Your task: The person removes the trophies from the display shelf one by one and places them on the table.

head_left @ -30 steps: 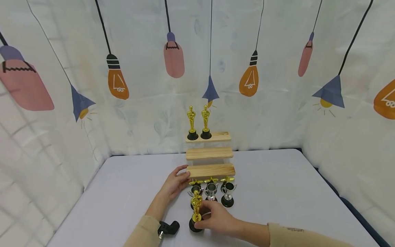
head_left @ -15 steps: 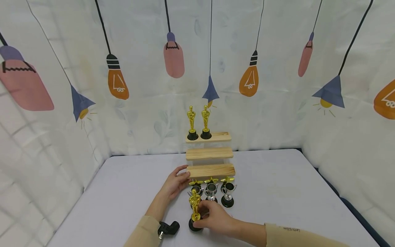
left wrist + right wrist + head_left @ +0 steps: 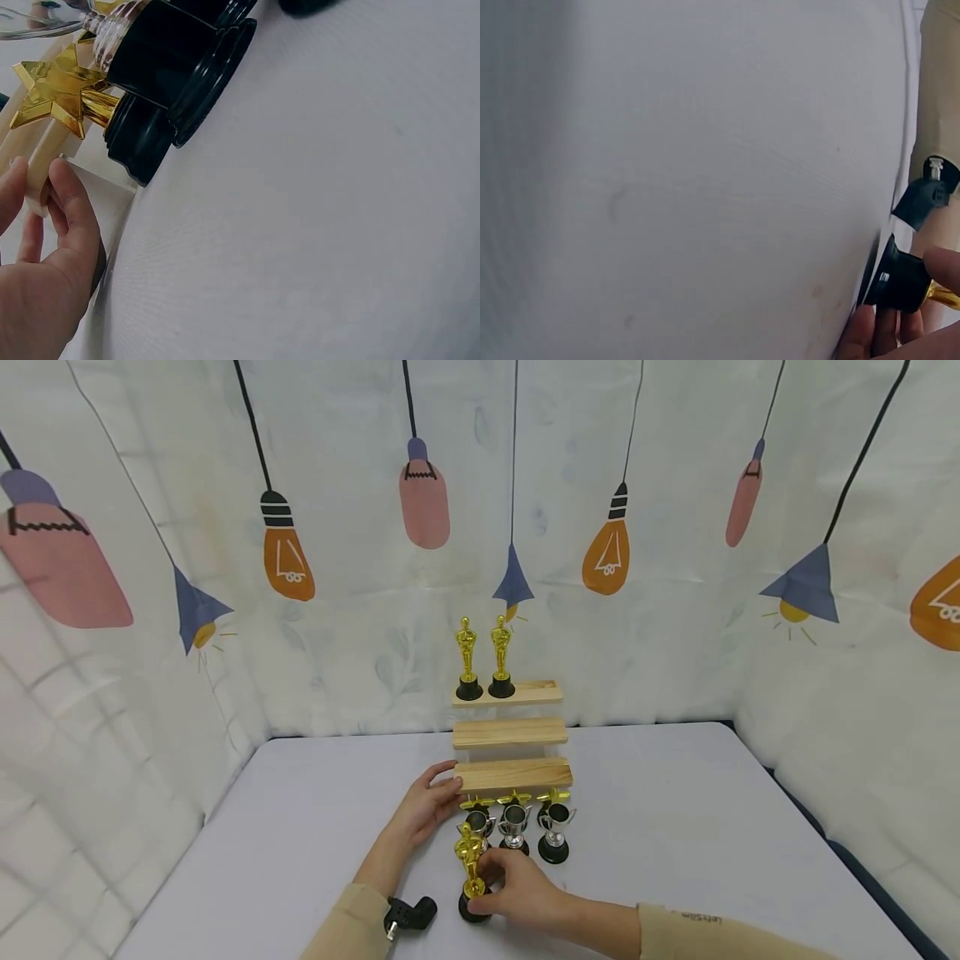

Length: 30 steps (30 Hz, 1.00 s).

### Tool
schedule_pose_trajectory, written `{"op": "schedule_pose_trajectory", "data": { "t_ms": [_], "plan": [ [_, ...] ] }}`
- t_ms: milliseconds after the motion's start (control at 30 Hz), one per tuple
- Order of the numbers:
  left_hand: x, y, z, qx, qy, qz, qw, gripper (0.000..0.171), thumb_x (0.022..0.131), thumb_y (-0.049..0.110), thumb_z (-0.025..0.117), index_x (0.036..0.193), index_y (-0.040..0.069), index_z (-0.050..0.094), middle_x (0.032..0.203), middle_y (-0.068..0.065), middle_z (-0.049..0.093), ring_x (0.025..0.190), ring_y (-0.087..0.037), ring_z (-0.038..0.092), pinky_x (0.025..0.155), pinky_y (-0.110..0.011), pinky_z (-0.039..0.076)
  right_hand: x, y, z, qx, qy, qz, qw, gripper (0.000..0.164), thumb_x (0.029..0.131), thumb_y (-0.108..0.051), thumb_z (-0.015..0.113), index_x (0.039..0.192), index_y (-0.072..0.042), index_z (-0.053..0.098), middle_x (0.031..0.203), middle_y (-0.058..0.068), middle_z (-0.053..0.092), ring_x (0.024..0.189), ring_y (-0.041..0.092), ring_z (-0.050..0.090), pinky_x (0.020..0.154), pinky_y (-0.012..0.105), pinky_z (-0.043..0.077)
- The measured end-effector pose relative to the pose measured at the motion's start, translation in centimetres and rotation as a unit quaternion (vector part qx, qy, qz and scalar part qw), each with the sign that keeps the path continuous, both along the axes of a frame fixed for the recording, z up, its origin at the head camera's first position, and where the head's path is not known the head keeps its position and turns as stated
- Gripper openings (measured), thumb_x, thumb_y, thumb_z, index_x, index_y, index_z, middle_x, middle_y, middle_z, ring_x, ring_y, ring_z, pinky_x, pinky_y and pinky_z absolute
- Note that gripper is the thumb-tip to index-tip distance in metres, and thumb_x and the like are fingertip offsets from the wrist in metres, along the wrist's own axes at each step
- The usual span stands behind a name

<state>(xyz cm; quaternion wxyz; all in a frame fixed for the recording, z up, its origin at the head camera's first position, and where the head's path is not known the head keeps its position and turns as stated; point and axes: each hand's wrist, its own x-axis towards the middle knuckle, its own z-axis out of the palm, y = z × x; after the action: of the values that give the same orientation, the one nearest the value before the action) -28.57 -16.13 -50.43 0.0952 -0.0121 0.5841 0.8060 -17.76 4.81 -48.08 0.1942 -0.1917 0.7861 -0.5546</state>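
My right hand (image 3: 525, 887) grips a gold figurine trophy (image 3: 470, 856) low, near its black base, which is close over the table. The trophy leans slightly left. In the right wrist view its black base (image 3: 901, 279) shows between thumb and fingers. My left hand (image 3: 426, 806) pinches the left end of the lowest board of a three-step wooden display stand (image 3: 513, 774); the left wrist view shows thumb and fingers about the board end (image 3: 39, 176). Two matching gold figurine trophies (image 3: 501, 656) stand upright on the top board, towards its left.
In front of the stand is a row of silver cup trophies (image 3: 555, 833), with gold star trophies (image 3: 56, 91) behind them. A white cloth covers the table (image 3: 675, 827). Fabric walls (image 3: 360, 643) printed with lamps enclose the back and sides. A black wrist device (image 3: 411, 913) sits at my left sleeve.
The gold figurine trophy in my right hand has tipped a little to the left, and the right hand has shifted slightly left with it. The left hand stays at the board.
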Motion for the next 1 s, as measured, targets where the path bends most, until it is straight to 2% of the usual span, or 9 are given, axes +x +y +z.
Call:
{"op": "schedule_pose_trajectory", "data": {
  "t_ms": [333, 667, 833, 1000],
  "plan": [
    [0.04, 0.1, 0.36, -0.002, 0.0, 0.002, 1.0, 0.055, 0.104, 0.005, 0.06, 0.153, 0.0, 0.037, 0.117, -0.015, 0.06, 0.094, -0.016, 0.065, 0.084, -0.027, 0.057, 0.02, -0.06, -0.4, 0.012, 0.01, -0.005, 1.0, 0.029, 0.08, -0.003, 0.085, 0.102, -0.007, 0.066, 0.094, -0.001, 0.065, 0.087, 0.016, 0.058, 0.073, 0.027, 0.047],
    [0.19, -0.03, 0.17, 0.0, 0.011, -0.004, 0.9999, 0.058, 0.103, 0.007, 0.063, 0.153, -0.001, 0.035, 0.116, -0.014, 0.061, 0.095, -0.017, 0.066, 0.085, -0.029, 0.058, -0.06, -0.19, -0.6, 0.017, 0.012, -0.003, 1.0, 0.03, 0.079, -0.003, 0.085, 0.102, -0.008, 0.067, 0.094, -0.002, 0.066, 0.088, 0.015, 0.06, 0.074, 0.027, 0.048],
    [0.09, 0.07, 0.19, -0.002, 0.004, 0.001, 1.0, 0.056, 0.103, 0.005, 0.062, 0.153, -0.001, 0.037, 0.117, -0.015, 0.061, 0.095, -0.017, 0.066, 0.085, -0.029, 0.058, -0.19, -0.19, -0.59, 0.03, 0.025, 0.003, 0.999, 0.031, 0.08, -0.007, 0.086, 0.102, -0.011, 0.066, 0.093, -0.005, 0.065, 0.087, 0.011, 0.06, 0.076, 0.027, 0.049],
    [0.04, 0.11, 0.16, 0.001, -0.005, 0.005, 1.0, 0.054, 0.103, 0.004, 0.061, 0.152, 0.0, 0.038, 0.119, -0.017, 0.061, 0.097, -0.018, 0.067, 0.085, -0.03, 0.058, -0.22, 0.0, -0.5, 0.03, 0.02, 0.008, 0.999, 0.031, 0.081, -0.009, 0.086, 0.104, -0.011, 0.065, 0.093, -0.004, 0.064, 0.088, 0.011, 0.06, 0.076, 0.027, 0.049]
  ]
}}
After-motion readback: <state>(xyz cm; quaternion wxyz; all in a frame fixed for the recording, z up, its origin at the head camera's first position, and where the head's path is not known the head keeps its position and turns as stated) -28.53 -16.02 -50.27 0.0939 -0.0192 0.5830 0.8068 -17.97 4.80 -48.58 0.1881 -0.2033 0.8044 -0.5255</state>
